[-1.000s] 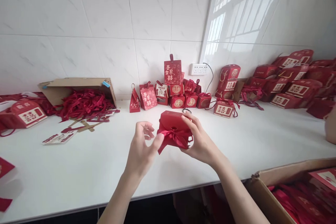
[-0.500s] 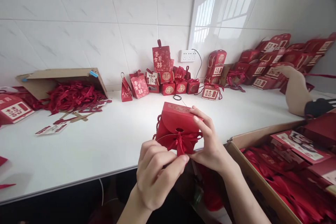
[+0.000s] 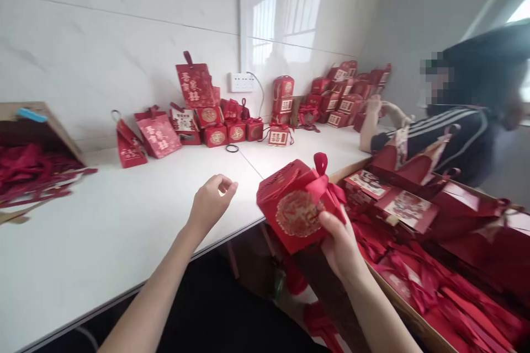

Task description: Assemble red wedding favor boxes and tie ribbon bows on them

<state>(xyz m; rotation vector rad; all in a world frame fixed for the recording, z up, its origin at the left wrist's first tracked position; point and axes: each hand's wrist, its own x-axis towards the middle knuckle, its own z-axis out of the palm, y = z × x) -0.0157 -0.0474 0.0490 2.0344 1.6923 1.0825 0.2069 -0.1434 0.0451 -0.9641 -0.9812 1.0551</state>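
Note:
A red gift box (image 3: 296,215) with a round gold emblem and a red ribbon bow (image 3: 325,190) on top is tilted in my right hand (image 3: 342,242), thumb on its emblem side. The fingers behind the box are mostly hidden. My left hand (image 3: 213,201) is off the box, above the white table to its left. Its fingers are curled towards the thumb, with nothing seen in them.
To my right, a large carton (image 3: 414,314) holds red boxes and ribbons. Sample boxes (image 3: 215,135) stand along the wall near a power socket (image 3: 242,83) and a black ring (image 3: 232,148). A co-worker (image 3: 447,132) reaches towards stacked boxes (image 3: 345,94).
My left hand has let go of the ribbon and moved left. My right hand has turned the box, so its emblem and bow now show. The view has swung right.

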